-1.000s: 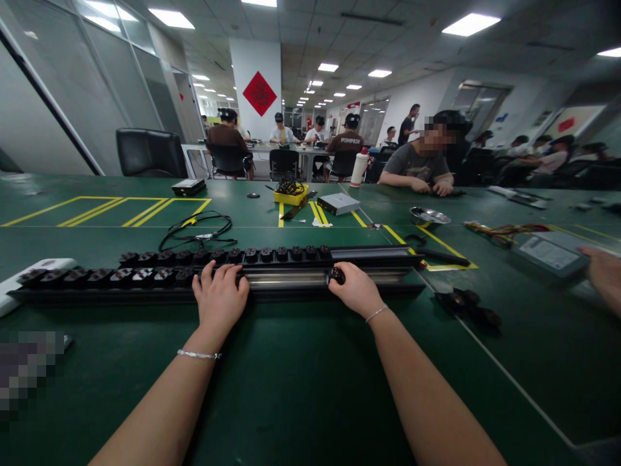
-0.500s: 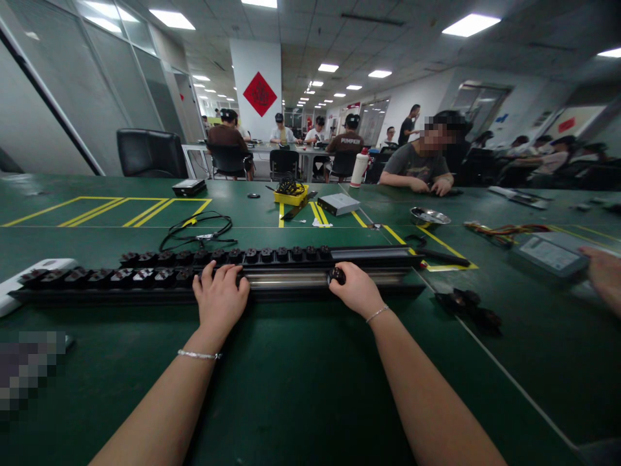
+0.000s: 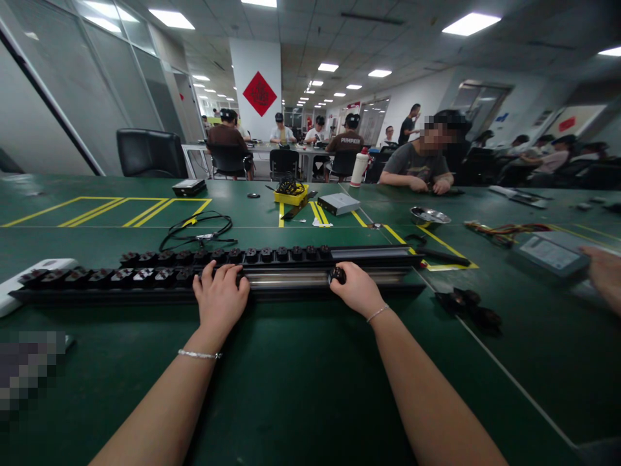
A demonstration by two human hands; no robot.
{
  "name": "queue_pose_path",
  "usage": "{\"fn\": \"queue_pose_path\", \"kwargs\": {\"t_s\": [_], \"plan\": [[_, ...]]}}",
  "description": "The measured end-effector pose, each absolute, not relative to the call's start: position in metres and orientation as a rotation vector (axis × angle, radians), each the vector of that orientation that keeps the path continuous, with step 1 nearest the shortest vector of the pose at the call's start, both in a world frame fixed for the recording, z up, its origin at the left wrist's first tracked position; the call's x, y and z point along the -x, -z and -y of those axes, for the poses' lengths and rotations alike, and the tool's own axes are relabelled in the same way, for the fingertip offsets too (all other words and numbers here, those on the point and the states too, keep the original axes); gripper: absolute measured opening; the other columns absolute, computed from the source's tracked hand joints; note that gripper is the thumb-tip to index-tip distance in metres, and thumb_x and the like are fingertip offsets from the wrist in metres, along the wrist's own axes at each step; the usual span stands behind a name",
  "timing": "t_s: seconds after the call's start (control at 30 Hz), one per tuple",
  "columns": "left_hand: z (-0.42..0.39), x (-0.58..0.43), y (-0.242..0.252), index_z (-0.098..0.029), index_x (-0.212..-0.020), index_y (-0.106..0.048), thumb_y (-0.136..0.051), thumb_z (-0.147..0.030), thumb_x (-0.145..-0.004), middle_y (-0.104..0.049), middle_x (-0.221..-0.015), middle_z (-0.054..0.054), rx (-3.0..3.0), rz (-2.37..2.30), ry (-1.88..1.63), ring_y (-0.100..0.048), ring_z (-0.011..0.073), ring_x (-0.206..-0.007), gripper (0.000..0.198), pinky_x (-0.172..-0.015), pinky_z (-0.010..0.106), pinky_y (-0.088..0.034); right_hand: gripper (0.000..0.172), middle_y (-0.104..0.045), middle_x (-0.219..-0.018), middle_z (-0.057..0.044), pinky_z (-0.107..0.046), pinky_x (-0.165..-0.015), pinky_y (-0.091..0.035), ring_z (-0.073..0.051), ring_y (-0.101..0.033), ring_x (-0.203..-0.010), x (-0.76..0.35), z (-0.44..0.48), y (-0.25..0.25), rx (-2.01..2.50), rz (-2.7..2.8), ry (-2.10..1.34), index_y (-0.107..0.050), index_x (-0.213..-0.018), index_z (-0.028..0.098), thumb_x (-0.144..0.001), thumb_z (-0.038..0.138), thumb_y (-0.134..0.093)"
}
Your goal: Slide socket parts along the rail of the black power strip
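Observation:
Two long black rails lie side by side across the green table. The near rail (image 3: 286,296) carries a row of black socket modules (image 3: 121,277) on its left part, and its bare metallic channel shows between my hands. My left hand (image 3: 220,294) rests with fingers spread over the right end of that row. In my right hand (image 3: 356,288) a round black module (image 3: 336,276) is pinched at the channel. Behind, the far rail (image 3: 373,252) bears a similar row of modules (image 3: 251,255) reaching past its middle.
Loose black modules (image 3: 468,307) lie right of the rails. Behind are a black cable (image 3: 198,230), a yellow box (image 3: 291,194), a grey box (image 3: 338,204) and a metal bowl (image 3: 429,217). Another person's hand (image 3: 604,275) touches a metal unit (image 3: 550,254) at right.

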State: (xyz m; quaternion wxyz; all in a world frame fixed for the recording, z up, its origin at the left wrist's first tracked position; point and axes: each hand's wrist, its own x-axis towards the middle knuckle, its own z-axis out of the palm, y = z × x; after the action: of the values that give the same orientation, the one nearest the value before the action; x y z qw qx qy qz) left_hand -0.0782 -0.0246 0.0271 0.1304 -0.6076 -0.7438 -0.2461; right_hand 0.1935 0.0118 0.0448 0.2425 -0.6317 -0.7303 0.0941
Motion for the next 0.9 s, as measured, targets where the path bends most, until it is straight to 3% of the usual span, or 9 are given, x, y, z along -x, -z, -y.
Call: {"fn": "queue_pose_path", "kwargs": {"t_s": [0.9], "plan": [[0.0231,0.0796,-0.0232,-0.021,-0.109,-0.060,-0.038,-0.031,-0.082,-0.057,-0.120,0.007,1.761,2.147,0.733,-0.028,0.0285,-0.127,0.036,-0.103,0.056,-0.019,0.024,-0.058,-0.096,-0.007,-0.026,-0.075,-0.039,-0.017,-0.054,-0.089,-0.1955,-0.0151,-0.0403,1.692,1.990,-0.219,-0.056,-0.093,0.018,-0.070,0.025,-0.052]]}}
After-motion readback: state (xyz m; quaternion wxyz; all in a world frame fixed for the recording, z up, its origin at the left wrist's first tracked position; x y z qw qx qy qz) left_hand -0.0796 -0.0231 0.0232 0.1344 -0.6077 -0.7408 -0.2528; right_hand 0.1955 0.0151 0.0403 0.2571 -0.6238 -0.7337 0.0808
